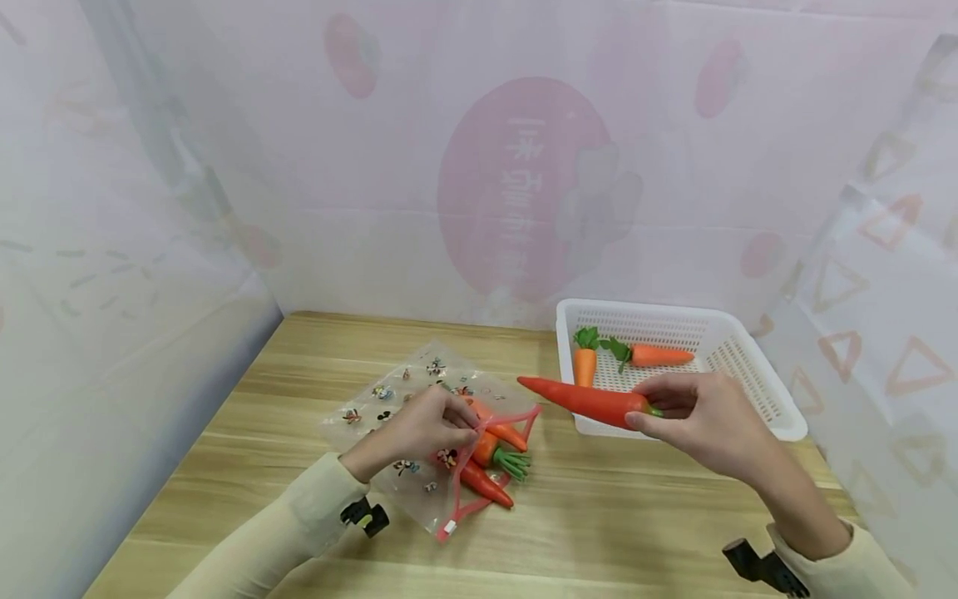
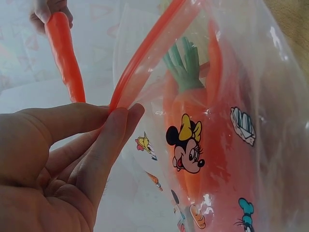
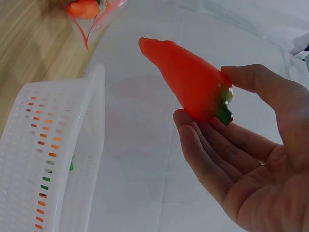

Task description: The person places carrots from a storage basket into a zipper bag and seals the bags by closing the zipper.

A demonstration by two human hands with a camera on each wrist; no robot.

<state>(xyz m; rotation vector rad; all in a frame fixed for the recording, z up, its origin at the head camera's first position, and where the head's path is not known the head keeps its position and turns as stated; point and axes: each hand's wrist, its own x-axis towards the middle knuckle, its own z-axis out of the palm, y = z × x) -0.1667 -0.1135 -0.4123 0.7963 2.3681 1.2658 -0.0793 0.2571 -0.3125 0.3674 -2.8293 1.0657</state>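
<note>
Between thumb and fingers, my right hand (image 1: 699,420) holds a red chili pepper (image 1: 584,400) by its green stem end. The pepper's tip points left, toward the bag, and it hangs in front of the white basket (image 1: 782,428). My left hand (image 1: 430,428) pinches the red zip edge (image 2: 145,53) of a clear cartoon-print zip bag (image 1: 407,491), whose mouth gapes toward the right. Inside the bag lie a carrot (image 2: 186,104) with a green top (image 1: 512,462) and red peppers (image 1: 486,484), some poking out at the mouth. A white slider (image 1: 450,527) sits at the zip's near end.
In the basket at the back right lie an upright-looking carrot (image 1: 586,366) and a sideways carrot (image 1: 662,356), both with leafy tops. The wooden table (image 1: 599,532) meets printed cloth walls (image 1: 359,233) at the back and both sides.
</note>
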